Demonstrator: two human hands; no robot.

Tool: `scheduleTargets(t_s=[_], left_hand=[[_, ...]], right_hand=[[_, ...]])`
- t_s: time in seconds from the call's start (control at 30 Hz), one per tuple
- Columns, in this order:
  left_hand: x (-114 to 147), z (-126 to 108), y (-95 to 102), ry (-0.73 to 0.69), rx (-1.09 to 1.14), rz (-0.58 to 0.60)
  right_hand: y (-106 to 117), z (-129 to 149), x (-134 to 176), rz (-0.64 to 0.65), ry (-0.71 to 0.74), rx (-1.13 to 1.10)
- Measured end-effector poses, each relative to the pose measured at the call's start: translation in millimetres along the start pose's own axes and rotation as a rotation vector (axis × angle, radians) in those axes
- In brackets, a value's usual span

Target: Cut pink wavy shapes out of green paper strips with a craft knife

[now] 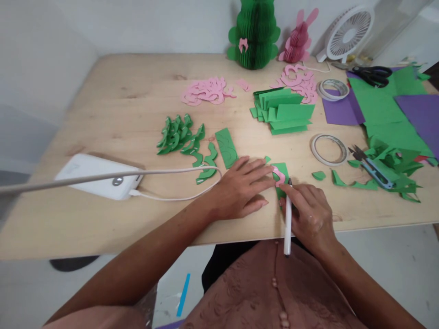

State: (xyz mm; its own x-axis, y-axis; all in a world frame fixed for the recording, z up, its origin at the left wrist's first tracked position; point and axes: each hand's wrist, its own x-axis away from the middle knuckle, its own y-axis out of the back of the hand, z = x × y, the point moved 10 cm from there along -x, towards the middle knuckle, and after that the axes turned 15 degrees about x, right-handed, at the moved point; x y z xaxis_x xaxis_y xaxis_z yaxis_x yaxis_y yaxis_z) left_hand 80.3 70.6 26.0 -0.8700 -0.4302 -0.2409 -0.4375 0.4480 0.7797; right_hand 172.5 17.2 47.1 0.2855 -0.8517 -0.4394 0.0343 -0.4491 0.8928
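My left hand [242,187] lies flat with fingers stretched, its fingertips at the left edge of a pink curved paper cutout [280,176]. The cutout rests on a small green paper rectangle [281,166], partly covered by my hands. My right hand [310,212] has a white pen [287,224] held between its fingers, the dark end pointing away from me. A right fingertip touches the cutout's lower end. Left of my left hand sits another green rectangle [226,147] with curved outlines on it. Beside it are several folded green cutouts [174,135].
A white power bank [99,177] and its cable lie left. Pink cutouts [207,90], folded green strips [291,112], tape rolls [329,150], a blue cutter [377,173], and black scissors [372,75] lie beyond. Paper figures [254,36] and a fan [350,34] stand behind.
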Motion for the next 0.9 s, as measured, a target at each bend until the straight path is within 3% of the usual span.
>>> scheduleTargets(t_s=[0.27, 0.53, 0.9], left_hand=[[1.0, -16.4, 7.7, -0.083, -0.030, -0.041], [-1.3, -30.9, 4.0, -0.139, -0.051, 0.064], [4.1, -27.5, -4.6, -0.132, 0.011, 0.088]], right_hand=[[-0.9, -0.8, 2.2, -0.018, 0.013, -0.010], [-2.1, -1.1, 2.8, -0.020, 0.016, 0.000], [0.5, 0.1, 1.8, -0.022, 0.019, 0.014]])
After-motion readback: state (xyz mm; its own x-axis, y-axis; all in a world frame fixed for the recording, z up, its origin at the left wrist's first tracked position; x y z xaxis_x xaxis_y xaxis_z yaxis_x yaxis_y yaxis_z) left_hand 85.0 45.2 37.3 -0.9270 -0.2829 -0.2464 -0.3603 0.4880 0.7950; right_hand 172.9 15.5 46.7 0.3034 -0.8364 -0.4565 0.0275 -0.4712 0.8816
